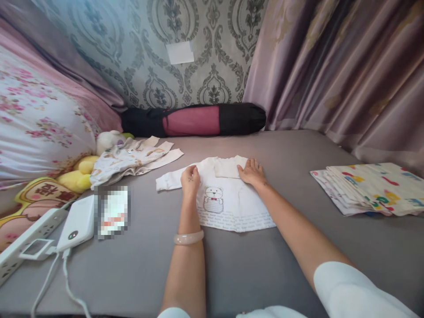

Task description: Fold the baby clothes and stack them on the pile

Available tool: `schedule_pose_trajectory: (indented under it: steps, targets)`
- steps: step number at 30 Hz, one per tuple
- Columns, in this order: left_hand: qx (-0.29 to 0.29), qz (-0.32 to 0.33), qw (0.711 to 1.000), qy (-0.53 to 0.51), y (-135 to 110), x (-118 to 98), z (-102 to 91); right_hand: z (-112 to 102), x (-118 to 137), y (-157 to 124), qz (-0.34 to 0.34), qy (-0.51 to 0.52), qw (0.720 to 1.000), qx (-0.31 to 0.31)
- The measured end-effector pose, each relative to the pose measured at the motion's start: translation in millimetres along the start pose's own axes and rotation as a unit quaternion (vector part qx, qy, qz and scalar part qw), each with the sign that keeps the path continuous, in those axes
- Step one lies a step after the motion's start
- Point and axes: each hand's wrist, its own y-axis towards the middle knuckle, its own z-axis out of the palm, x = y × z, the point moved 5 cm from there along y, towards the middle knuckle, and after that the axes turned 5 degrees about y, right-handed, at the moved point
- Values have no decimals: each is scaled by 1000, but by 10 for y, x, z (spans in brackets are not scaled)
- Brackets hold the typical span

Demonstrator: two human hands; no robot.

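A small white baby shirt (232, 205) lies spread on the grey sheet, its hem toward me. On its front are a bear print with a red bow and rows of small lettering. One sleeve (170, 180) stretches out to the left; the other is folded flat across the upper chest. My left hand (190, 180) is closed at the shirt's left side, where that sleeve joins, its fingers curled into the cloth. Over the right shoulder and the end of the folded sleeve, my right hand (251, 171) rests flat with fingers apart.
Folded colourful cloths (380, 185) are stacked at right. To the left lie printed baby clothes (132, 159), plush toys (77, 174), a white power bank (77, 223) with cables and a power strip (31, 238). A long black and maroon bag (192, 120) lies against the wall.
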Motion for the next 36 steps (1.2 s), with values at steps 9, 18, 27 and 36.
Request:
schedule_pose_trajectory:
  steps: [9,18,27,36]
  targets:
    - [-33,-51,998,-35,87,163,-37,126,817,-420,-205,43,978,25]
    - [-46,-52,997,-32,95,217,-73,287,918,-450,-222,21,974,40]
    - [-76,-71,993,-59,81,199,-142,157,997,-446,-235,24,971,44]
    - [-104,-93,985,-105,101,290,-211,284,1261,-237,-264,23,964,28]
